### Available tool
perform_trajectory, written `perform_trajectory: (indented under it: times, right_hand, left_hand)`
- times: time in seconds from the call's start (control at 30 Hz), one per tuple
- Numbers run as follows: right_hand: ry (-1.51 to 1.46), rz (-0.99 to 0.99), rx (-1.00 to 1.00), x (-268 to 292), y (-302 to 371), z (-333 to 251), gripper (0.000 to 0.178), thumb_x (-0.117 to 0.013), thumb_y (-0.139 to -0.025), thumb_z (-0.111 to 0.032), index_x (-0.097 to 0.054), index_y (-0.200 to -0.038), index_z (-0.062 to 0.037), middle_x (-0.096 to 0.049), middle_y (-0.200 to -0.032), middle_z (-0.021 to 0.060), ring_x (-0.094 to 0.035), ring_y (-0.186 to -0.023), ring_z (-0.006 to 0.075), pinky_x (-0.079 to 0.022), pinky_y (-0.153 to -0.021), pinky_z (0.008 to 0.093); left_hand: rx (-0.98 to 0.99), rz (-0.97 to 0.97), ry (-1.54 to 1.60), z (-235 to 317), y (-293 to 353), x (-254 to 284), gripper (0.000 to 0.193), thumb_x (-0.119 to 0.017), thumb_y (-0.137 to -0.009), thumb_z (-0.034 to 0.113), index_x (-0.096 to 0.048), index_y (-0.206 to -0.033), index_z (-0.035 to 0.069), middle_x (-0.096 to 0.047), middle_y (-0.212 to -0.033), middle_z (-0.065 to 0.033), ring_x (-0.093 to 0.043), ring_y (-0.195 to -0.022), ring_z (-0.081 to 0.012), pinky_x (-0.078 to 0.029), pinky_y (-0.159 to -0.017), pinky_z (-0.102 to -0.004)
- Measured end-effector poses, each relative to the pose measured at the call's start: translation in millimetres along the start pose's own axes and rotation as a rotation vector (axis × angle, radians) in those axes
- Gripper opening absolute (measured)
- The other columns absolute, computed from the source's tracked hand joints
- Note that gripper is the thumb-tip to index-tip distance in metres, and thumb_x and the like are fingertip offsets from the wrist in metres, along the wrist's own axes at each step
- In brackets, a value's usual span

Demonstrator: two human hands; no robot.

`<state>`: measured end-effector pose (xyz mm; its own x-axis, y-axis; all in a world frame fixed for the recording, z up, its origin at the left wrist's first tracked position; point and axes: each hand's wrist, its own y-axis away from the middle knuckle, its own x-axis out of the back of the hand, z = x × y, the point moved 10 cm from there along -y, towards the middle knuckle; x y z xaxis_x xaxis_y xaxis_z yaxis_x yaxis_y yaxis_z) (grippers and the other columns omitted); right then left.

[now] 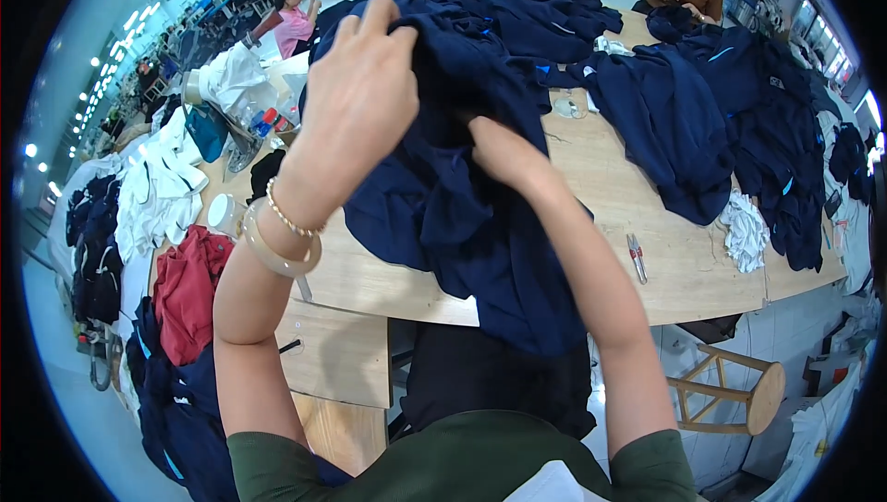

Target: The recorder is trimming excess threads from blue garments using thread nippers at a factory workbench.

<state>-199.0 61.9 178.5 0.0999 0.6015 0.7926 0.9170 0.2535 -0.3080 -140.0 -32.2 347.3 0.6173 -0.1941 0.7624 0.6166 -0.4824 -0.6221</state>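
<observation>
A dark navy garment (517, 253) hangs in front of me, bunched above the table and draping over its near edge. My left hand (365, 86) is raised high and pinches the upper edge of the cloth, lifting it. A bracelet and a pale bangle circle that wrist. Lower and to the right, my right hand (499, 151) reaches into a dark fold of the same garment; its fingers are hidden by the fabric. Which part of the garment each hand touches is hard to make out.
Thread snips (637, 258) lie on the wooden table (610, 290) at right. More navy garments (656, 123) and a crumpled white cloth (745, 230) are beyond. Red cloth (189, 290) lies left, near a white tape roll (223, 214). A wooden stool (765, 398) stands below right. Other people work opposite.
</observation>
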Motion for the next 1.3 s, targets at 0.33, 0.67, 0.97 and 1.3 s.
perform_trajectory:
  times: [0.33, 0.67, 0.97, 1.3]
  right_hand:
    - [0.595, -0.641, 0.017, 68, 49, 6, 0.038, -0.066, -0.081, -0.016, -0.065, -0.117, -0.0033, -0.068, -0.108, 0.0202, -0.063, -0.108, 0.0348, -0.043, -0.103, 0.0412]
    - [0.558, -0.076, 0.262, 153, 127, -54, 0.025, -0.079, -0.073, -0.017, -0.067, -0.093, -0.0073, -0.058, -0.082, 0.0080, -0.063, -0.094, 0.0262, -0.028, -0.115, 0.0506]
    - [0.360, -0.213, 0.292, 216, 155, -74, 0.033, -0.077, -0.074, -0.036, -0.067, -0.083, -0.0059, -0.060, -0.088, 0.0069, -0.056, -0.113, 0.0281, -0.019, -0.115, 0.0566]
    - [0.533, 0.023, 0.142, 278, 148, -42, 0.028, -0.071, -0.076, -0.023, -0.051, -0.073, -0.0033, -0.051, -0.084, 0.0053, -0.050, -0.104, 0.0263, -0.037, -0.096, 0.0421]
  left_hand:
    - [0.078, 0.028, 0.105, -77, -34, -48, 0.030, -0.055, -0.078, 0.002, -0.078, -0.093, 0.012, -0.070, -0.097, -0.0127, -0.064, -0.096, -0.0337, -0.053, -0.086, -0.0431]
    - [0.036, -0.285, 0.428, -83, -30, -83, 0.037, -0.045, -0.073, -0.003, -0.078, -0.086, 0.007, -0.065, -0.121, -0.0168, -0.062, -0.110, -0.0338, -0.045, -0.100, -0.0342]
    - [0.086, -0.444, 0.583, -104, -3, -113, 0.037, -0.046, -0.067, -0.002, -0.078, -0.086, 0.003, -0.073, -0.091, -0.0170, -0.068, -0.087, -0.0330, -0.051, -0.090, -0.0347]
    - [0.418, -0.519, 0.682, -138, -4, -90, 0.033, -0.062, -0.087, 0.032, -0.077, -0.099, 0.005, -0.067, -0.074, -0.0062, -0.061, -0.070, -0.0171, -0.050, -0.070, -0.0304]
